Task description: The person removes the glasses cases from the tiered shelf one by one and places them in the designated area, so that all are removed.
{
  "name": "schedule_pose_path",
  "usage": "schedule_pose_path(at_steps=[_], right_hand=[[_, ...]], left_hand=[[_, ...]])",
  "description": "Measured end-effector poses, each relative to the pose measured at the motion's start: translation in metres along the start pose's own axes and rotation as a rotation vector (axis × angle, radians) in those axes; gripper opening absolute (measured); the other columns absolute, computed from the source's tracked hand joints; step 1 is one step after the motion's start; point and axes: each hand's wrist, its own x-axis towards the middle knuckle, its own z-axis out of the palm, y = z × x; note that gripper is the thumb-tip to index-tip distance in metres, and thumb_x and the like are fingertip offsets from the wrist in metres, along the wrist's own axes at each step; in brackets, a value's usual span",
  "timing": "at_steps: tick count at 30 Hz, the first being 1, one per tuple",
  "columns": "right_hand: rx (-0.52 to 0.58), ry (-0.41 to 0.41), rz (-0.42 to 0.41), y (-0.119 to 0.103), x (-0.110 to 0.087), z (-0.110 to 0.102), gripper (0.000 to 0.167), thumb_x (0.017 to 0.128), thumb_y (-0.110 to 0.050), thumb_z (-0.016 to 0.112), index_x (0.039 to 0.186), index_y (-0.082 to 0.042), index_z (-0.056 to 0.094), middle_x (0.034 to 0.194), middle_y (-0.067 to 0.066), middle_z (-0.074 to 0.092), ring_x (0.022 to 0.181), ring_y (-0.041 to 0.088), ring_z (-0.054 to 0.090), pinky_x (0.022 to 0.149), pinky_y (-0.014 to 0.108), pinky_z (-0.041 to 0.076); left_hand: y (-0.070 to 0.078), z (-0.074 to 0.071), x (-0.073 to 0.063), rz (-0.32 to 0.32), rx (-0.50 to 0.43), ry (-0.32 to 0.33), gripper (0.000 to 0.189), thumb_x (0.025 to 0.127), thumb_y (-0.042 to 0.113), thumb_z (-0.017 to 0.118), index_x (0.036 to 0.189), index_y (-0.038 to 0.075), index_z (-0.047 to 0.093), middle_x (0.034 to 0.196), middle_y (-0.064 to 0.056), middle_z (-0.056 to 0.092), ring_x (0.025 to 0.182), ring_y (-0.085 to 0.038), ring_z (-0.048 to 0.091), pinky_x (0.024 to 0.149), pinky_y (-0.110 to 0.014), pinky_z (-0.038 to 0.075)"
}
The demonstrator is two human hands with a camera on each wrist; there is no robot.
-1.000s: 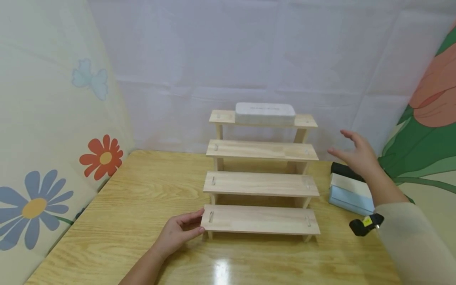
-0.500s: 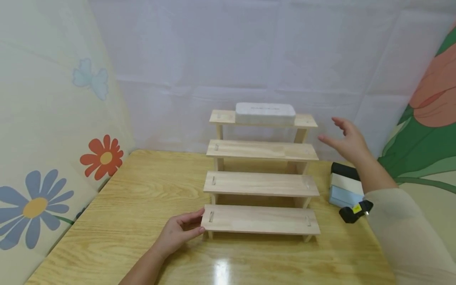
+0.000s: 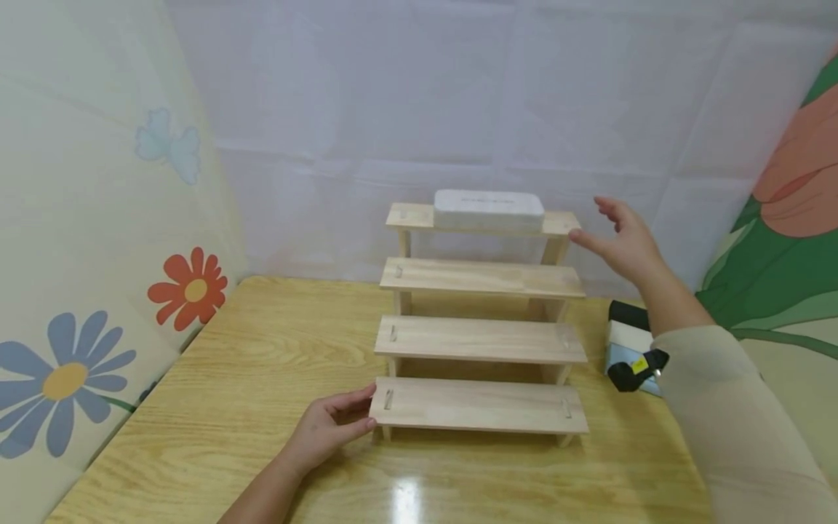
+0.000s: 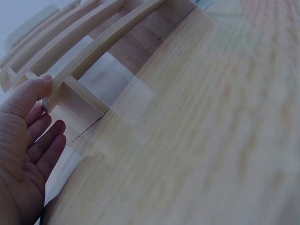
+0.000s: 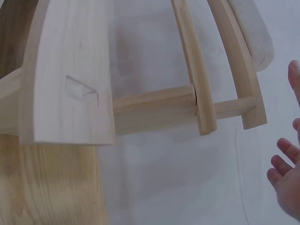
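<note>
A pale wooden stepped shelf (image 3: 480, 402) with several tiers stands on the table. A white rounded case (image 3: 488, 211) lies on its top tier. My left hand (image 3: 324, 429) pinches the left end of the lowest board; in the left wrist view the thumb (image 4: 35, 86) lies on the board's front edge and the other fingers are beside and below its end. My right hand (image 3: 628, 244) is raised beside the top tier's right end, thumb and fingers spread, holding nothing. In the right wrist view its fingers (image 5: 286, 157) are apart from the wooden boards.
At the right of the table (image 3: 294, 327) lie a black case (image 3: 628, 314), a white one (image 3: 628, 335) and a light blue one (image 3: 618, 355), partly hidden by the right arm and its wrist camera. A white cloth hangs behind; flower-printed panels flank both sides.
My right hand has moved up and to the left, from above the cases towards the right end of the top tier. The left hand and the shelf stay put.
</note>
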Motion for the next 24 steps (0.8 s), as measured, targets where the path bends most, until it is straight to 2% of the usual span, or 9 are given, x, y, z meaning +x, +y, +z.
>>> schedule_pose_path(at_steps=[11, 19, 24], right_hand=[[0.012, -0.022, -0.033, -0.018, 0.011, 0.005, 0.088, 0.089, -0.046, 0.070, 0.156, -0.013, 0.023, 0.161, 0.019, 0.026, 0.147, 0.042, 0.021, 0.119, 0.059, 0.020], [0.016, -0.067, -0.026, -0.028, 0.018, 0.013, 0.093, 0.086, -0.053, 0.070, 0.156, -0.016, 0.021, 0.162, 0.017, 0.024, 0.147, 0.043, 0.019, 0.118, 0.062, 0.021], [0.031, -0.080, -0.052, -0.035, 0.022, 0.018, 0.090, 0.087, -0.047, 0.071, 0.156, -0.015, 0.023, 0.161, 0.017, 0.025, 0.147, 0.041, 0.021, 0.118, 0.061, 0.020]], left_hand=[[0.000, 0.000, 0.000, -0.003, 0.002, -0.001, 0.054, 0.085, 0.006, 0.074, 0.130, -0.013, 0.052, 0.130, -0.036, 0.054, 0.100, 0.006, 0.063, 0.086, -0.014, 0.053], [0.001, 0.001, -0.001, -0.018, 0.003, -0.005, 0.054, 0.085, 0.008, 0.074, 0.131, -0.013, 0.052, 0.130, -0.036, 0.054, 0.100, 0.006, 0.063, 0.086, -0.014, 0.053], [0.002, 0.001, -0.001, -0.026, 0.002, -0.005, 0.055, 0.086, 0.009, 0.074, 0.131, -0.012, 0.052, 0.130, -0.035, 0.055, 0.100, 0.006, 0.063, 0.086, -0.014, 0.052]])
